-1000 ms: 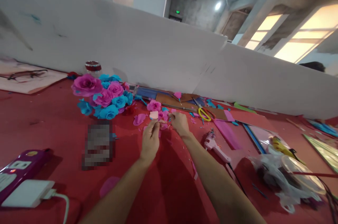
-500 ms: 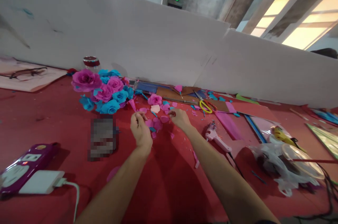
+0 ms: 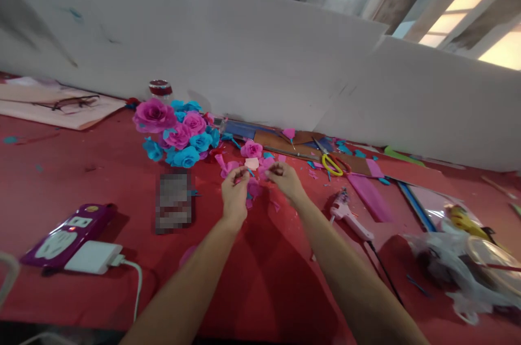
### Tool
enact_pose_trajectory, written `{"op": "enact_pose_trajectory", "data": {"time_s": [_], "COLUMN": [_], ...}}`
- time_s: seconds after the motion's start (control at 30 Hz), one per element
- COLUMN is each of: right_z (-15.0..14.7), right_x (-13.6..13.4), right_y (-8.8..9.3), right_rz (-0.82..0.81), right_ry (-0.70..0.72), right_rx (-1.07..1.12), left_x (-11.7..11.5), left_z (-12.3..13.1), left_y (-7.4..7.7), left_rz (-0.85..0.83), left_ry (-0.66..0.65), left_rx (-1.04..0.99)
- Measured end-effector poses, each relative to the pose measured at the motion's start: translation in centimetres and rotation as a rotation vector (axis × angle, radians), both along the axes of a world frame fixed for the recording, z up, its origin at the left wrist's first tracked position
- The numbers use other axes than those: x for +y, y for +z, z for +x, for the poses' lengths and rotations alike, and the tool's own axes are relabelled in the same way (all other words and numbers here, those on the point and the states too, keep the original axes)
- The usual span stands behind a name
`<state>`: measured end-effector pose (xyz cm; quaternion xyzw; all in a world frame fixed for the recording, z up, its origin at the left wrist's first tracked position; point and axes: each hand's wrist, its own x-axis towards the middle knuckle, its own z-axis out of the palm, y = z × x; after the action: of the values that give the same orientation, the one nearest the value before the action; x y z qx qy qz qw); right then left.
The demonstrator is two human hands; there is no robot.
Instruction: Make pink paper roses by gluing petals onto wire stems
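My left hand (image 3: 235, 196) is closed in a pinch over the scraps, its fingertips beside a thin blue strip (image 3: 251, 172). Whatever it holds is too small to make out. Across from it, my right hand (image 3: 288, 181) also has thumb and fingers pressed together, close to pink paper petals (image 3: 264, 169); I cannot see what lies between them. A pale pink paper piece (image 3: 251, 163) lies just beyond the gap between the hands. Behind it sits a pink paper rose (image 3: 251, 148). More pink petals (image 3: 253, 187) lie on the red table (image 3: 268, 274) below.
Pink and blue paper flowers (image 3: 187, 131) stand at the left back, near a blurred-out dark object (image 3: 174, 201). A purple power strip (image 3: 69, 239) with a white charger (image 3: 93, 256) is left. Yellow-handled scissors (image 3: 331, 166), a pink glue gun (image 3: 349, 217) and a plastic bag (image 3: 448, 263) lie right.
The view has swung left, so the scene sits further right. My hands have drawn closer together, the left fingers now more pinched near the pale pink piece.
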<state>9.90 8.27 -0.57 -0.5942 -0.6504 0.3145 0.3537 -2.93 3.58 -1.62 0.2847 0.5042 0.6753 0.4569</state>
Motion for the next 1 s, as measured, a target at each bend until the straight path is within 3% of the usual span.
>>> {"op": "enact_pose_trajectory", "data": {"time_s": [0.2, 0.43, 0.57, 0.83, 0.93, 1.0], "right_z": [-0.5, 0.0, 0.0, 1.7, 2.4, 2.9], "right_x": [-3.4, -5.4, -6.4, -7.5, -7.9, -8.2], "right_y": [0.9, 0.8, 0.4, 1.4, 1.8, 1.7], "right_rz": [-0.035, -0.054, -0.083, 0.165, 0.213, 0.215], "right_ry": [0.065, -0.147, -0.07, -0.063, -0.096, -0.046], "right_rx": [0.585, 0.9, 0.857, 0.76, 0.678, 0.562], "left_x": [-0.4, -0.7, -1.2, -2.4, -2.7, -2.8], "left_z": [0.4, 0.6, 0.8, 1.8, 1.8, 1.9], "left_y": [0.9, 0.5, 0.8, 1.8, 1.6, 1.5], "left_rz": [-0.085, -0.048, 0.019, 0.196, 0.211, 0.16], "left_ry": [-0.285, -0.272, -0.285, -0.291, -0.264, -0.321], "left_rx": [-0.164, -0.144, -0.041, 0.381, 0.426, 0.407]}}
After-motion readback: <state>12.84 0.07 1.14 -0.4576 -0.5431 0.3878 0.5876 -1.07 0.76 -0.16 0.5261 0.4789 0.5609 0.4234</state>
